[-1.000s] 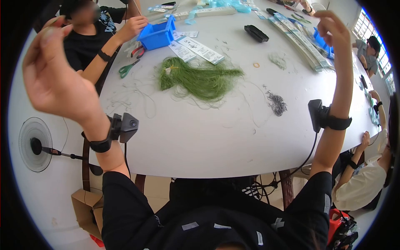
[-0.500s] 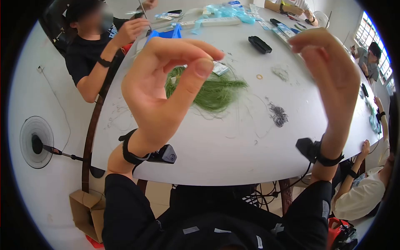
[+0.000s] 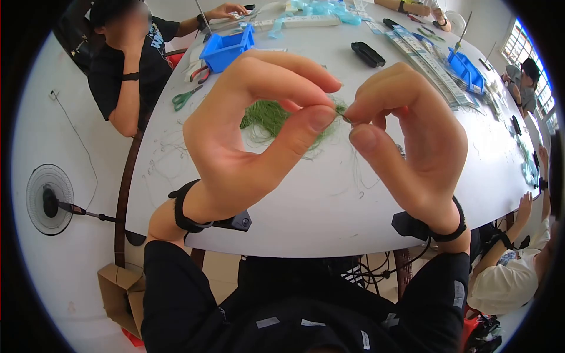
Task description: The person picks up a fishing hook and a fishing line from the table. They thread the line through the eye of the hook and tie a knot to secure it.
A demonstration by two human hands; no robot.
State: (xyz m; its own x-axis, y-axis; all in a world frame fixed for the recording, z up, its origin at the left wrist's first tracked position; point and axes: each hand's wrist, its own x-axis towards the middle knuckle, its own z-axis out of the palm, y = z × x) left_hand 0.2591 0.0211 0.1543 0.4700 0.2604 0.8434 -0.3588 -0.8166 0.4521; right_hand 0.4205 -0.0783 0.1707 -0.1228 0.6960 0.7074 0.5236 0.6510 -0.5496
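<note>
Raised over the table, my left hand [image 3: 247,129] pinches a small, thin dark piece [image 3: 342,116] between thumb and index finger. From the other side, my right hand [image 3: 412,129] comes up to the same piece, its fingertips close together at the piece's right end. The piece looks like a small hook or bit of wire; its exact shape is too small to tell. Behind my left hand a tangle of green line [image 3: 268,120] lies on the table, partly covered by the hand. Both wrists wear black straps with small devices.
Blue bins [image 3: 226,50] stand at the back left and right. Green scissors [image 3: 183,100] and pliers lie at the left. A black case [image 3: 368,54] sits beyond my hands, near long packets [image 3: 421,59]. Other people sit around the table; a fan stands left.
My right hand has moved left to meet my left hand at the small piece. The person at the upper left has lowered one arm to the table and raised the other to the face.
</note>
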